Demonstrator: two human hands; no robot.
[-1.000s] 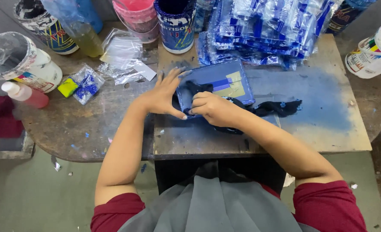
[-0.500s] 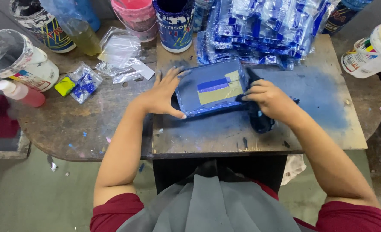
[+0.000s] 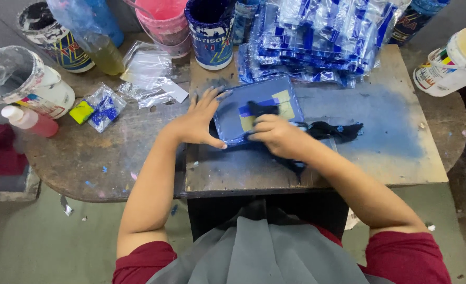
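Observation:
A small blue-stained printing screen (image 3: 280, 92) lies flat on a blue-smeared wooden board (image 3: 380, 137). My left hand (image 3: 199, 118) rests spread on the screen's left edge, fingers apart, pressing it down. My right hand (image 3: 275, 134) is closed on a dark, ink-soaked rag (image 3: 333, 130) and rubs it over the middle of the screen, where a blue and yellow patch shows. The rag's tail trails off to the right across the board.
A heap of blue-printed clear packets (image 3: 322, 39) sits behind the screen. Paint tubs stand along the back: pink (image 3: 164, 21), dark blue (image 3: 212, 31), white ones at left (image 3: 23, 79) and right (image 3: 453, 60). A pink squeeze bottle (image 3: 28, 120) and loose clear bags (image 3: 149, 73) lie left.
My right hand with the rag has swept from the screen out to the right and back onto the screen's middle. My left hand has stayed on the screen's left edge.

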